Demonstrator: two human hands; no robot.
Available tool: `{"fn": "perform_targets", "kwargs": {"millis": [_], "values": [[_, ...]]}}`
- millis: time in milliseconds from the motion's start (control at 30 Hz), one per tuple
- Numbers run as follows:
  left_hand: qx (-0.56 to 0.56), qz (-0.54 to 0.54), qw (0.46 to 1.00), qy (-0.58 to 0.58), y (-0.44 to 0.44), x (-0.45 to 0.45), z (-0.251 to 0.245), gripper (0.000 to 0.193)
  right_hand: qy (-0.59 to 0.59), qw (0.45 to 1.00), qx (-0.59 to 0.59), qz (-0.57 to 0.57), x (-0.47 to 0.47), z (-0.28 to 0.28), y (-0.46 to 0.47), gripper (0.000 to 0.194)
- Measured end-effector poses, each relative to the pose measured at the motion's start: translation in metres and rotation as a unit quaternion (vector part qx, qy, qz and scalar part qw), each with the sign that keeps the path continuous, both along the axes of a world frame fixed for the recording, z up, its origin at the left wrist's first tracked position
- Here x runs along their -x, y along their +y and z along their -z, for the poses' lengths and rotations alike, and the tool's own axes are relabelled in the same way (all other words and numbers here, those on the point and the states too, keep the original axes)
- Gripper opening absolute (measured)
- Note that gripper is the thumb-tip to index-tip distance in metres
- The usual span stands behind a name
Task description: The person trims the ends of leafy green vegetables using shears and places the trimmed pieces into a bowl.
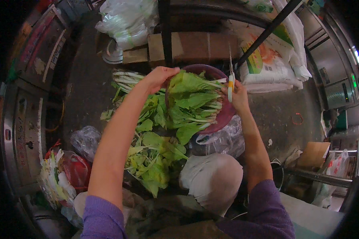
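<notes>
Leafy greens with pale stems [191,95] lie heaped in a reddish-purple plastic basin [227,115], their stems towards the right. My left hand [160,78] is at the basin's upper left rim, touching the top leaves; its fingertips are partly hidden and its grip is unclear. In my right hand [239,94], at the stem side, is a knife or pair of scissors with a white and yellow handle [231,86], its narrow blade pointing away from me. More greens with white stems [127,78] lie on the floor left of the basin, and loose yellowish leaves [152,161] lie nearer my knees.
Cardboard boxes [194,46] and a bundle of clear plastic bags [130,22] stand beyond the basin. White printed sacks [266,62] are stacked at the upper right. Clear plastic [227,137] lies beside the basin. A filled bag [74,168] sits at the left, and metal cabinets flank both sides.
</notes>
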State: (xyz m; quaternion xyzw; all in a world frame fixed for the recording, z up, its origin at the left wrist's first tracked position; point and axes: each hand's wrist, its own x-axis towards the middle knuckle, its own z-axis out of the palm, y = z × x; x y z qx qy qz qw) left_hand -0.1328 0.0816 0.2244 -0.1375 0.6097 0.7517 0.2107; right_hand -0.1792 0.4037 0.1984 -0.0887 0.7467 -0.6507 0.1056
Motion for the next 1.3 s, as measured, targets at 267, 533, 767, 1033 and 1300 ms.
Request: {"fn": "perform_targets", "kwargs": {"millis": [267,533,767,1033,1300], "values": [[0.031,-0.103,0.990,0.087,0.004,-0.019,0.020,0.027,0.098,0.983,-0.152,0.017,0.008,0.015,0.001,0.037],[0.024,-0.279,0.955,-0.100,0.059,-0.158,0.153,0.042,0.254,0.896,-0.326,0.165,0.003,0.010,0.009,0.044],[-0.277,-0.357,0.847,-0.280,0.141,-0.170,0.216,0.044,0.213,0.880,-0.411,0.102,0.019,0.019,0.032,0.052],[-0.290,-0.371,0.859,-0.202,0.114,-0.150,0.207,0.045,0.091,0.954,-0.266,0.108,0.018,0.045,0.059,0.048],[-0.072,-0.301,0.935,-0.172,0.095,-0.131,0.160,0.077,-0.075,0.985,-0.047,0.146,-0.122,0.074,0.121,0.041]]}}
